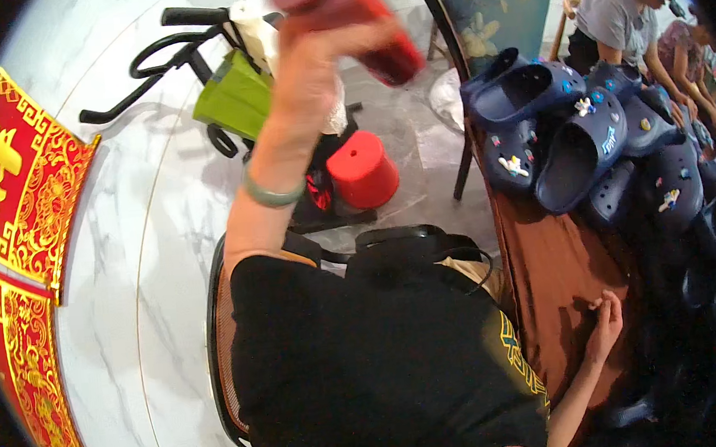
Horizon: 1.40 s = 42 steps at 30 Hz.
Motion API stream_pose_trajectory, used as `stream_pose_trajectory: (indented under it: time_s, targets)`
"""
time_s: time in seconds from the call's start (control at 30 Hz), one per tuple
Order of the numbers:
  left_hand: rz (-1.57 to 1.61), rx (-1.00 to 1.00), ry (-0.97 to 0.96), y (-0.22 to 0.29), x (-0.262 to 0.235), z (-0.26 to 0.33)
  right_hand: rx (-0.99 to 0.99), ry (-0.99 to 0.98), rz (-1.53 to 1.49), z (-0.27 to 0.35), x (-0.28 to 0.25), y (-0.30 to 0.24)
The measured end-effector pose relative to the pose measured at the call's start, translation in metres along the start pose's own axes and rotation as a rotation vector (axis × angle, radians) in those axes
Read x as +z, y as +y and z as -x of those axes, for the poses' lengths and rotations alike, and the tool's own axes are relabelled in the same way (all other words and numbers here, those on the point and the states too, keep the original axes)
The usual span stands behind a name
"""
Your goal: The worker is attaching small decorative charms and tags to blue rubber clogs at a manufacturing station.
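Note:
Raised at the top, my left hand (312, 63) is closed round a red cylinder-shaped container (395, 57), smeared by motion. Its paler pinkish end runs out of the picture, so its exact kind cannot be made out. A pale green bangle (276, 196) circles my left wrist. On the right, my right hand (607, 319) lies on the brown cloth (559, 266) of the table, fingers loosely bent, nothing in them. Beyond it is a heap of dark blue clogs (584, 151) with small colourful charms, apart from both hands.
A red stool (362, 171) stands on the marble floor beside a black frame with handles (195, 18) and a green bag (234, 94). A flower-patterned chair back (496, 2) rises behind the table. Other people (615, 22) sit far right. Red-and-gold panels (23, 183) line the left.

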State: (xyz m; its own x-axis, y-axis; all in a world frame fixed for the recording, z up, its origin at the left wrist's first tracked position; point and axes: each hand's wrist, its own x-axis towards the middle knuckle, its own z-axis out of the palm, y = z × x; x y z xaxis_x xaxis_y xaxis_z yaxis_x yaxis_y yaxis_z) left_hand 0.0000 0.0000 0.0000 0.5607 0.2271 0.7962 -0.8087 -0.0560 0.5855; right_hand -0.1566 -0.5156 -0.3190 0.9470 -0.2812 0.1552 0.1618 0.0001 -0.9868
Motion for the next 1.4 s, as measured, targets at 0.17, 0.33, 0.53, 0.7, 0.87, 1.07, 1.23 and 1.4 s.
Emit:
stream_pose_trajectory:
  time_s: [0.17,0.33,0.53,0.7,0.87,1.07,1.23,1.4]
  targets:
    - [-0.332,0.346,0.232,0.038,-0.053,-0.013,0.026,-0.02,0.054,0.016,0.0,-0.009]
    - [-0.57,0.509,0.516,0.012,-0.175,-0.021,0.042,-0.094,0.069,0.007,-0.005,0.002]
    - [-0.2,0.242,0.497,-0.036,-0.244,-0.019,0.034,-0.128,0.14,0.01,-0.007,0.005]
    - [-0.389,-0.064,0.535,-0.063,-0.261,-0.01,0.081,-0.092,0.191,0.012,0.001,-0.004]
    - [-0.603,-0.297,0.441,-0.067,-0.263,-0.005,0.075,-0.126,0.211,0.011,-0.001,-0.005]
    - [-0.609,-0.215,0.409,-0.077,-0.265,0.006,0.078,-0.133,0.189,0.013,-0.005,-0.005]
    - [-0.676,-0.223,0.555,-0.085,-0.271,0.023,0.087,-0.139,0.201,0.015,-0.006,-0.005]
    - [-0.789,-0.198,0.498,-0.09,-0.285,0.021,0.039,-0.154,0.233,0.013,0.006,-0.01]
